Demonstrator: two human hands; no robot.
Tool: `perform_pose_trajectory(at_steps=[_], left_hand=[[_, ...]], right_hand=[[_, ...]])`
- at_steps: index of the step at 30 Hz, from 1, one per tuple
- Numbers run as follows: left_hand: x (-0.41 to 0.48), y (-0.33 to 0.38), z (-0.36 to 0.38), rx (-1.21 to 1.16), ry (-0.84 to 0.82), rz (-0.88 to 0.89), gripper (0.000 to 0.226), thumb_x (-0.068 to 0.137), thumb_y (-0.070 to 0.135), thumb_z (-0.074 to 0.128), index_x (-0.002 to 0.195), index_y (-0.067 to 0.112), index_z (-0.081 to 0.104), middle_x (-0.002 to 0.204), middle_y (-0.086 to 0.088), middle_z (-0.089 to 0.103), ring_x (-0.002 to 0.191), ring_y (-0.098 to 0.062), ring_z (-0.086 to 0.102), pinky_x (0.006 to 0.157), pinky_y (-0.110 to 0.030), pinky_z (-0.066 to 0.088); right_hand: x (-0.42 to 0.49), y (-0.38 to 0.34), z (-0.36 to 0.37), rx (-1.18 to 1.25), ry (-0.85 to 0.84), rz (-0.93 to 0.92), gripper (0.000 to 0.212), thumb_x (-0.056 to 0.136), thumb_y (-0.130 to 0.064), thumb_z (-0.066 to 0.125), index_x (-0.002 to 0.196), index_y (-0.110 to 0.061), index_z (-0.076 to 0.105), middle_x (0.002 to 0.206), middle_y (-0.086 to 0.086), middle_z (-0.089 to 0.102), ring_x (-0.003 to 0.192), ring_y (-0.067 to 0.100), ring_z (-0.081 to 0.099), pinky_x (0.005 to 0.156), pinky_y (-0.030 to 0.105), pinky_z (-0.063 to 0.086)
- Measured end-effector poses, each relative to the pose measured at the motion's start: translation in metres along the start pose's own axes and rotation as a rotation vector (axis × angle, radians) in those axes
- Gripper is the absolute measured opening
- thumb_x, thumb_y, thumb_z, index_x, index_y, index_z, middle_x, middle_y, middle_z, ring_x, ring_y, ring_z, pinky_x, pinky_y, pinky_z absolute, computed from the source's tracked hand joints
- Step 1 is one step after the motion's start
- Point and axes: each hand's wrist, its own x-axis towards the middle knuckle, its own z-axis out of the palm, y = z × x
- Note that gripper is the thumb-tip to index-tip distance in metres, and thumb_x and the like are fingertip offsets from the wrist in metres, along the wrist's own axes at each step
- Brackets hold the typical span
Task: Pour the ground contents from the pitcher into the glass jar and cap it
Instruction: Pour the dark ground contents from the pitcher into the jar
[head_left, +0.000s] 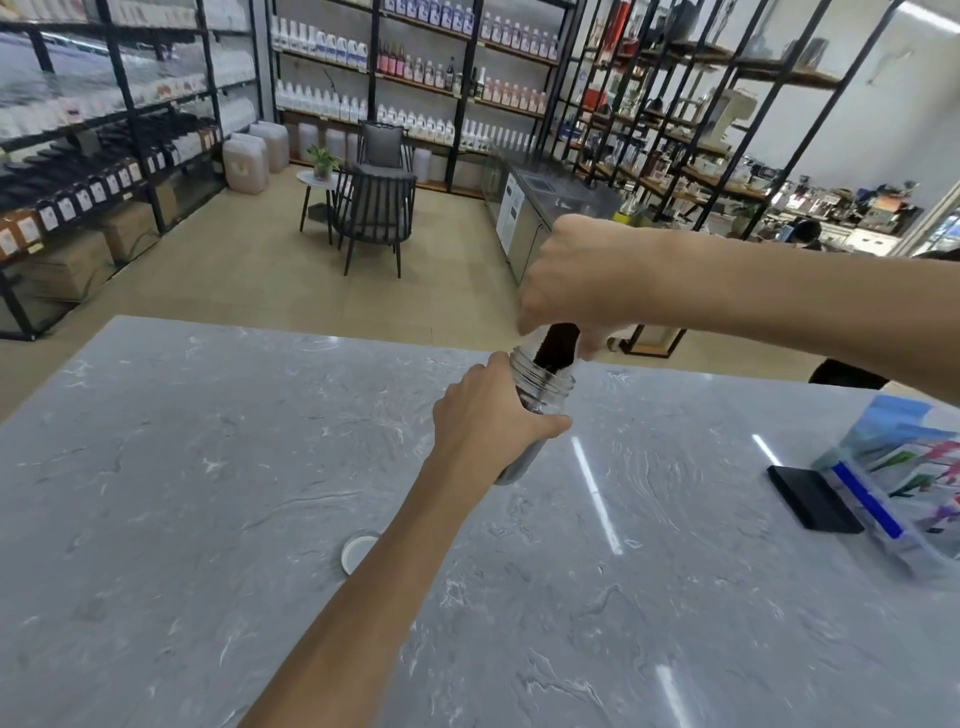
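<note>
While I tip the pitcher, dark grounds run into the glass jar.

My left hand grips the jar's body, upright on the bench; my right hand is closed around the pitcher directly above the jar's mouth. The lid lies on the bench near-left of the jar, beside my left forearm, nearer that hand for capping.
</note>
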Motion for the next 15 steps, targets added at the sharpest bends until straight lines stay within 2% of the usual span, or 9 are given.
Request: perform_pose_trajectory(at_steps=[3,6,8,11,15], left_hand=[[0.003,0.006,-0.001,0.005,0.015,0.012,0.069,0.068,0.065,0.081,0.114,0.02,0.054,0.108,-0.001,0.066,0.093,-0.024,0.06,0.074,-0.036,0.042],[0.007,0.01,-0.002,-0.008,0.025,0.019,0.069,0.068,0.065,0.081,0.113,0.019,0.055,0.106,-0.002,0.067,0.098,-0.028,0.064,0.074,-0.037,0.045],[0.007,0.012,-0.003,0.001,0.028,0.026,0.071,0.067,0.065,0.081,0.114,0.018,0.055,0.106,-0.003,0.067,0.099,-0.029,0.065,0.075,-0.037,0.044],[0.007,0.015,-0.004,0.003,0.027,0.032,0.069,0.067,0.065,0.081,0.111,0.018,0.056,0.104,-0.003,0.067,0.097,-0.029,0.065,0.073,-0.036,0.045],[0.006,0.014,-0.006,-0.02,0.018,0.03,0.069,0.068,0.066,0.08,0.11,0.018,0.055,0.103,-0.002,0.067,0.095,-0.028,0.064,0.073,-0.036,0.043]], right_hand=[[-0.001,0.005,-0.001,-0.06,-0.034,0.017,0.047,0.081,-0.055,0.072,0.119,-0.031,0.059,0.099,-0.004,0.067,0.086,0.023,0.061,0.065,0.034,0.037],[-0.004,0.008,-0.006,-0.068,-0.048,0.045,0.046,0.081,-0.055,0.072,0.119,-0.033,0.059,0.096,-0.005,0.067,0.085,0.023,0.062,0.061,0.031,0.037],[-0.005,0.01,-0.006,-0.084,-0.068,0.053,0.042,0.08,-0.053,0.072,0.114,-0.032,0.06,0.089,-0.006,0.064,0.081,0.022,0.06,0.054,0.028,0.03],[-0.007,0.011,-0.008,-0.086,-0.081,0.045,0.043,0.081,-0.053,0.072,0.115,-0.031,0.059,0.095,-0.006,0.067,0.085,0.022,0.063,0.06,0.031,0.035],[-0.006,0.012,-0.011,-0.134,-0.075,0.036,0.041,0.081,-0.051,0.073,0.113,-0.029,0.06,0.096,-0.007,0.067,0.082,0.02,0.061,0.059,0.031,0.032]])
